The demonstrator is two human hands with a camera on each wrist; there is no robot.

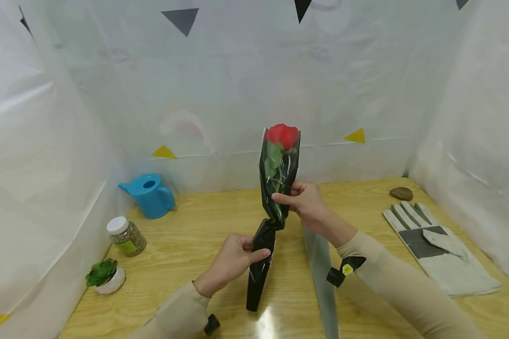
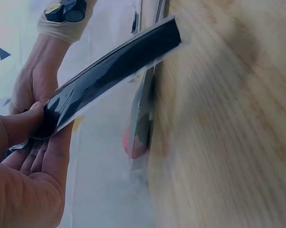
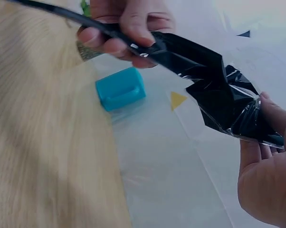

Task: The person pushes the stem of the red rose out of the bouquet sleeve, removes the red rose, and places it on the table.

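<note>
We note a wrapped rose (image 1: 278, 179) held upright above the wooden table (image 1: 186, 240), its long axis running near vertical with a slight lean: red bloom at the top, the narrow black tail of the sleeve pointing down toward the tabletop, its lower tip close to the wood; we cannot tell whether it touches.

Left hand (image 1: 231, 261): fingers and thumb curled round the lower, narrow part of the black wrap, just below the twisted waist. The left wrist view confirms the thumb (image 2: 19, 124) pressing the glossy black film against the fingers.

Right hand (image 1: 307, 202): fingers pinch the wider upper part of the sleeve, just above the twist, below the leaves. In the right wrist view the crinkled black film (image 3: 224, 102) sits bunched against that palm.

Relation of note: the two hands sit one above the other on the same axis, right hand high, left hand low, with the twisted waist of the wrap between them. Both are in contact; neither is nearer.

Around: a blue watering can (image 1: 150, 195) at the back left, a jar with a white lid (image 1: 125, 235), a small potted succulent (image 1: 103, 275), a stone (image 1: 401, 193) and a grey work glove (image 1: 437, 245) on the right, a clear panel (image 1: 320, 263) standing beside the right forearm.

Writing: we read none. A small yellow tag on the right wrist strap (image 1: 347, 269) is too small to make out.
</note>
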